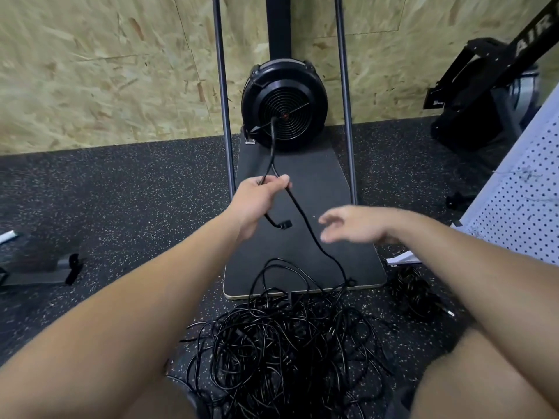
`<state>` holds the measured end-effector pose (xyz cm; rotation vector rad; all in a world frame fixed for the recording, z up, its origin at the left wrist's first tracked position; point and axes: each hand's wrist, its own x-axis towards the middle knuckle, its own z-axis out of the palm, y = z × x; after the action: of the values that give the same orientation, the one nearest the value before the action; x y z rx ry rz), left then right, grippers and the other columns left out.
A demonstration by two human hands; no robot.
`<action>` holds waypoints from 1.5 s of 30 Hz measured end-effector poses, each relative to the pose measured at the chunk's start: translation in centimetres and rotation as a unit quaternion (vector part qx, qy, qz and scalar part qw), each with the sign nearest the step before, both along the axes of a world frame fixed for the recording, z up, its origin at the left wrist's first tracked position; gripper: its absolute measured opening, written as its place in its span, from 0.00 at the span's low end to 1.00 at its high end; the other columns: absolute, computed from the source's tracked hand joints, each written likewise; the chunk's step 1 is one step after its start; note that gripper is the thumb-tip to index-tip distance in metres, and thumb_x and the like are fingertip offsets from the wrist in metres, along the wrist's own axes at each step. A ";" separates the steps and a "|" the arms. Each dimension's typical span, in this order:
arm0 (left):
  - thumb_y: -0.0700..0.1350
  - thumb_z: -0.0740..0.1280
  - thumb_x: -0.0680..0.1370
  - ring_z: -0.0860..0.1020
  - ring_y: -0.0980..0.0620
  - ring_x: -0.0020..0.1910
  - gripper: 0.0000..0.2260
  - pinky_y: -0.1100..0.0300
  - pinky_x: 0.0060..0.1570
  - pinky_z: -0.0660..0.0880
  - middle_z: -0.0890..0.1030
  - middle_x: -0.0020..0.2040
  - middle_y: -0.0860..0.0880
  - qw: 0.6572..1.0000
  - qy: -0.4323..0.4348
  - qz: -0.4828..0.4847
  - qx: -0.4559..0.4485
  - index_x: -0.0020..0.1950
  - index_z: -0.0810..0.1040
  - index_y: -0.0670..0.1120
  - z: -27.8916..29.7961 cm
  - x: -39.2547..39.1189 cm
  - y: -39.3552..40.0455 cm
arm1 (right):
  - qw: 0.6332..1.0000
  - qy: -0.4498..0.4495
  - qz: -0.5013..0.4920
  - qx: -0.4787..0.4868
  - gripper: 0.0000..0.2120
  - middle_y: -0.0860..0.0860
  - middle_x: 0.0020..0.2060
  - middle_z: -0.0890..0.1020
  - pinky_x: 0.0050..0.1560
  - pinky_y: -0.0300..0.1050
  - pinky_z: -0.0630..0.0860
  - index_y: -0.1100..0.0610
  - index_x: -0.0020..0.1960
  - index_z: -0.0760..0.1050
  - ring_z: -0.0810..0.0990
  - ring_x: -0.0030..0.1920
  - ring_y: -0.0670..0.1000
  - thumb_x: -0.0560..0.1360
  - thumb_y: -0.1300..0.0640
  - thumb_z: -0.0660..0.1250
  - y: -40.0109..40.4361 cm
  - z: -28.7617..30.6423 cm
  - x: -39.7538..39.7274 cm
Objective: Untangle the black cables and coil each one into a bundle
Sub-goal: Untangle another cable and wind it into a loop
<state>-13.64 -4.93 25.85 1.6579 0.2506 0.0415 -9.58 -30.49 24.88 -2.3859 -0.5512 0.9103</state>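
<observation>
Untangling has barely begun: we have one black cable lifted from the heap.

Nearest us, the big tangled heap of thin black cables [287, 343] lies on the speckled black rubber floor [121, 192] between our knees, nearly all of it unsorted. A smaller dark clump [414, 294] to the right may be a finished bundle; we cannot tell. Farther out, our right hand [354, 225] hovers with relaxed, empty fingers, while our left hand [257, 198] grips a looped length of black cable [305, 219], its plug [284, 224] dangling below. Beyond, the flat black baseboard [320, 182], round black fan housing [284, 104] and two upright metal poles [225, 116] could snag the loop.
</observation>
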 end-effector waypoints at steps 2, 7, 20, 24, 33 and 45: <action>0.58 0.77 0.79 0.58 0.53 0.30 0.14 0.55 0.33 0.57 0.63 0.32 0.54 0.999 0.001 0.020 -0.029 0.54 0.89 0.48 -0.3 0.7 1.2 | 0.997 0.019 0.046 -0.052 0.52 0.48 0.82 0.71 0.82 0.54 0.68 0.50 0.87 0.60 0.73 0.79 0.49 0.71 0.37 0.80 -0.2 -2.1 -0.2; 0.56 0.77 0.79 0.58 0.54 0.29 0.12 0.55 0.32 0.56 0.63 0.32 0.56 0.997 -0.003 0.028 -0.078 0.53 0.89 0.48 -0.2 1.2 2.2 | 0.998 0.019 0.068 -0.004 0.41 0.46 0.80 0.73 0.80 0.46 0.68 0.53 0.86 0.63 0.72 0.79 0.48 0.79 0.52 0.80 2.0 -4.3 -1.4; 0.48 0.64 0.86 0.66 0.50 0.32 0.13 0.56 0.35 0.61 0.71 0.32 0.54 0.999 0.001 0.043 0.017 0.53 0.89 0.49 -2.0 -0.9 2.0 | 0.944 -0.133 -0.160 0.258 0.08 0.59 0.47 0.89 0.44 0.48 0.85 0.65 0.53 0.85 0.84 0.42 0.52 0.85 0.67 0.66 4.4 1.5 -1.2; 0.39 0.68 0.84 0.64 0.54 0.31 0.10 0.59 0.32 0.60 0.71 0.32 0.55 0.997 0.013 -0.070 0.010 0.62 0.86 0.46 -1.6 -3.5 -1.2 | 0.848 -0.144 -0.284 0.423 0.10 0.58 0.43 0.86 0.39 0.43 0.84 0.64 0.52 0.85 0.84 0.38 0.50 0.85 0.67 0.65 5.0 4.8 -1.1; 0.52 0.72 0.85 0.65 0.52 0.34 0.14 0.58 0.33 0.60 0.71 0.39 0.46 0.985 0.000 -0.153 0.079 0.53 0.88 0.43 -2.8 -6.0 -4.8 | 0.770 -0.043 -0.338 0.539 0.07 0.59 0.47 0.87 0.49 0.44 0.86 0.65 0.52 0.85 0.89 0.46 0.52 0.84 0.66 0.69 5.9 6.1 -1.3; 0.55 0.67 0.87 0.65 0.55 0.32 0.14 0.62 0.29 0.58 0.70 0.36 0.53 0.997 -0.031 -0.074 0.016 0.51 0.84 0.46 2.4 -3.6 -1.4 | 0.994 -0.030 -0.021 0.108 0.23 0.50 0.62 0.85 0.54 0.51 0.88 0.52 0.73 0.78 0.89 0.49 0.51 0.81 0.65 0.74 3.7 1.5 -2.3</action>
<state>-17.24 -6.36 28.24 1.7000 0.0796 -0.0140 -11.83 -26.78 26.39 -2.2272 -0.5895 0.7234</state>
